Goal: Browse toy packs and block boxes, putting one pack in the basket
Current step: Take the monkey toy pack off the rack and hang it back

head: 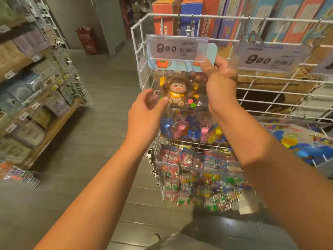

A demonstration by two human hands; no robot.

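Observation:
A clear toy pack point(182, 87) with a brown cartoon monkey figure and a light-blue header card hangs on the white wire rack point(142, 51), behind a price tag reading 9.90 point(175, 48). My left hand point(147, 107) holds the pack's lower left edge, thumb on the front. My right hand point(219, 78) pinches the pack's upper right edge near the header. More packs with pink and blue toys point(189, 129) hang below it. Tall block boxes point(194, 18) stand upright behind the rack. No basket is in view.
A second 9.90 price tag point(270, 58) hangs to the right. Lower hooks carry several small colourful packs point(198, 177). Wooden shelves with boxed goods point(27, 98) line the left side of the grey-floored aisle. A red cabinet point(86, 40) stands at the far end.

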